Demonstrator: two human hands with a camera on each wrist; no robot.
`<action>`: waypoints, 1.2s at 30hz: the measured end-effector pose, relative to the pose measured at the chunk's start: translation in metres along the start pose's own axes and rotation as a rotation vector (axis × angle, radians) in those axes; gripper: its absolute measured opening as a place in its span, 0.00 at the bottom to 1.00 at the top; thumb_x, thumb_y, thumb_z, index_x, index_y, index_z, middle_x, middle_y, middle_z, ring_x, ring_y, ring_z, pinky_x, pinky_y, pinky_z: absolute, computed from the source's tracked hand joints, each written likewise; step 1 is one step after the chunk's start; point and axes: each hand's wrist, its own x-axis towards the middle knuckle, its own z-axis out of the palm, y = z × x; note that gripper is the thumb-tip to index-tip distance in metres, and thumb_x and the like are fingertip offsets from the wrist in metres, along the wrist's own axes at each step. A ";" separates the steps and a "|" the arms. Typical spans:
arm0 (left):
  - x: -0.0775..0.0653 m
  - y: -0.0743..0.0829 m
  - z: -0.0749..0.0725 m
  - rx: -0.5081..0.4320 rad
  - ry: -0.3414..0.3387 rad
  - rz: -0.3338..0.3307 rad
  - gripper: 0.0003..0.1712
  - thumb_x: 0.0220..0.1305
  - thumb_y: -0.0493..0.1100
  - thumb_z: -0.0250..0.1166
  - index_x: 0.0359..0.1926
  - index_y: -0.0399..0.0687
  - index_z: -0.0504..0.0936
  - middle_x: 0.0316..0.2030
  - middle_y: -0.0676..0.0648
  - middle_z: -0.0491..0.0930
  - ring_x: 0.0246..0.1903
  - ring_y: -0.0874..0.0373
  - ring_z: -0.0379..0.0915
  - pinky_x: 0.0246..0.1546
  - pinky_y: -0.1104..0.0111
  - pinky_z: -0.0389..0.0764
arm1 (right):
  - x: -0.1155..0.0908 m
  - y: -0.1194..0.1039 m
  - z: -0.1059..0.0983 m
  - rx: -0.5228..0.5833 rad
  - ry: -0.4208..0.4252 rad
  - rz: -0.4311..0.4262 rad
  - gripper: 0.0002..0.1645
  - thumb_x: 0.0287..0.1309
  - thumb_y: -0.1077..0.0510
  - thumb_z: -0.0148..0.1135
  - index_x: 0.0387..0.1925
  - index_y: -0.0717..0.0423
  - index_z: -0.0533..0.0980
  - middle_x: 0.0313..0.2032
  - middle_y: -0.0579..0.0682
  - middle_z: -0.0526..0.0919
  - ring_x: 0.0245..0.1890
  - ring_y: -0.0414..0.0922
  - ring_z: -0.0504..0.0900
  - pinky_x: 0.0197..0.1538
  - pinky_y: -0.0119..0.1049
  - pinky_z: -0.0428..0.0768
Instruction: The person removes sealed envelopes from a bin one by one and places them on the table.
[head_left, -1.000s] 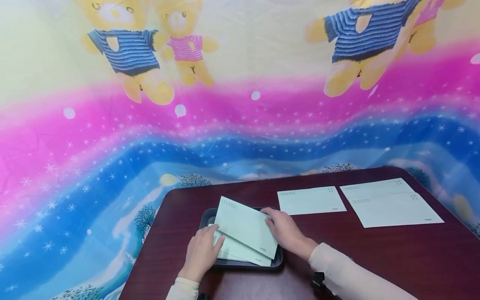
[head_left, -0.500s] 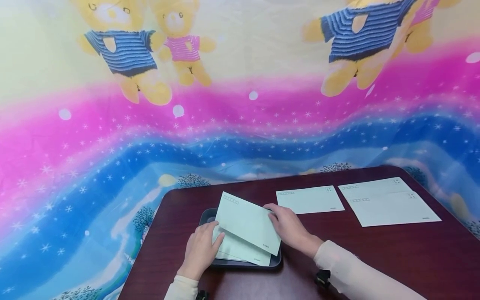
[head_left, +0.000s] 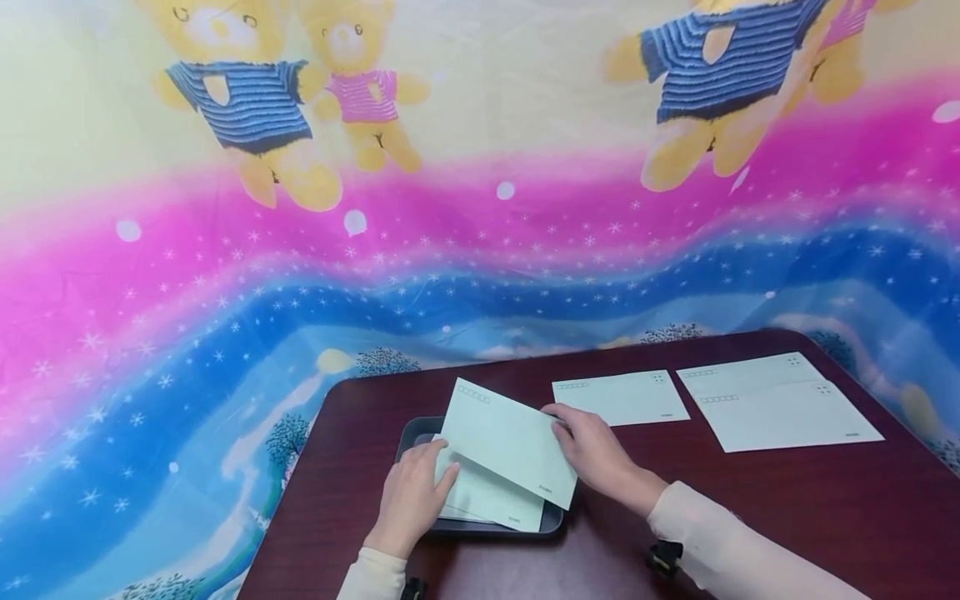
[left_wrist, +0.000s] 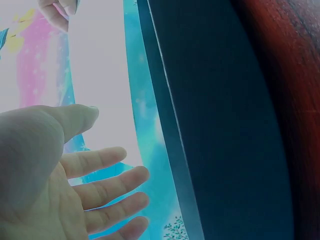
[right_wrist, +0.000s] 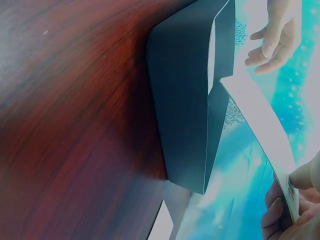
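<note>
A pale envelope [head_left: 510,442] with a row of small postcode boxes is raised at a tilt over a dark tray [head_left: 553,525]. My right hand [head_left: 603,458] pinches its right edge between thumb and fingers, and the envelope bends slightly in the right wrist view. My left hand [head_left: 411,500] hovers over the tray's left side near the envelope's left corner. In the left wrist view its fingers [left_wrist: 112,190] are spread and relaxed with nothing in them. More envelopes [head_left: 495,504] lie stacked in the tray beneath, partly covered by the raised one.
Farther back on the dark red wooden table [head_left: 637,533] lies a single envelope [head_left: 621,400]. To its right, two overlapping envelopes [head_left: 791,421] lie near the table's right end. A bear-printed cloth [head_left: 480,225] hangs behind the table.
My right hand has lifted the envelope up and to the right, widening the gap above the stack. The left hand has shifted slightly right.
</note>
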 end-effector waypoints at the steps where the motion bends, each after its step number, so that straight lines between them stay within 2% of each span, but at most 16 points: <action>1: 0.000 0.000 0.000 0.001 0.001 0.007 0.25 0.60 0.55 0.60 0.54 0.47 0.79 0.48 0.45 0.81 0.50 0.47 0.74 0.44 0.52 0.76 | -0.001 0.001 -0.002 0.000 0.001 0.001 0.18 0.63 0.60 0.53 0.54 0.51 0.76 0.43 0.44 0.83 0.36 0.36 0.79 0.37 0.37 0.76; 6: 0.002 0.003 0.000 0.007 -0.002 0.027 0.25 0.61 0.56 0.59 0.54 0.48 0.79 0.49 0.46 0.81 0.50 0.48 0.74 0.43 0.51 0.76 | -0.003 0.004 -0.009 -0.005 0.012 -0.021 0.18 0.63 0.60 0.53 0.54 0.51 0.76 0.42 0.46 0.84 0.33 0.35 0.79 0.35 0.36 0.76; 12: 0.003 0.007 -0.001 0.008 0.006 0.046 0.25 0.61 0.57 0.59 0.54 0.48 0.79 0.49 0.47 0.81 0.51 0.48 0.74 0.42 0.51 0.77 | -0.003 0.006 -0.015 -0.018 0.027 -0.047 0.18 0.62 0.61 0.53 0.54 0.52 0.76 0.44 0.48 0.84 0.36 0.37 0.80 0.36 0.36 0.77; 20: 0.006 0.014 -0.001 0.006 -0.003 0.061 0.25 0.63 0.58 0.57 0.54 0.48 0.79 0.48 0.46 0.81 0.49 0.49 0.75 0.41 0.52 0.76 | -0.005 0.011 -0.023 -0.044 0.017 -0.025 0.19 0.63 0.61 0.53 0.55 0.51 0.76 0.43 0.48 0.84 0.28 0.34 0.77 0.31 0.35 0.74; 23: 0.007 0.017 -0.001 0.002 0.004 0.068 0.25 0.63 0.57 0.57 0.54 0.48 0.79 0.48 0.46 0.81 0.49 0.49 0.75 0.42 0.52 0.76 | -0.007 0.013 -0.026 -0.049 0.026 -0.027 0.19 0.63 0.61 0.53 0.55 0.51 0.76 0.44 0.49 0.84 0.29 0.35 0.78 0.31 0.36 0.74; 27: 0.007 0.022 0.002 -0.002 0.003 0.086 0.24 0.62 0.55 0.59 0.54 0.47 0.79 0.48 0.46 0.81 0.50 0.50 0.75 0.45 0.53 0.76 | -0.010 0.016 -0.031 -0.053 0.045 -0.028 0.18 0.63 0.61 0.53 0.54 0.52 0.76 0.43 0.50 0.84 0.29 0.35 0.78 0.30 0.35 0.75; 32: 0.003 0.029 0.008 0.000 -0.015 0.102 0.24 0.61 0.54 0.60 0.53 0.46 0.79 0.47 0.46 0.81 0.49 0.50 0.75 0.44 0.54 0.76 | -0.013 0.020 -0.034 -0.061 0.055 -0.023 0.18 0.62 0.61 0.54 0.54 0.53 0.76 0.42 0.49 0.84 0.25 0.35 0.75 0.29 0.35 0.73; 36: 0.001 0.032 0.011 0.009 -0.009 0.101 0.24 0.61 0.55 0.60 0.52 0.47 0.80 0.46 0.47 0.81 0.49 0.51 0.75 0.43 0.54 0.76 | -0.016 0.024 -0.035 -0.067 0.057 -0.024 0.18 0.62 0.61 0.54 0.53 0.53 0.77 0.43 0.49 0.84 0.28 0.36 0.76 0.31 0.36 0.74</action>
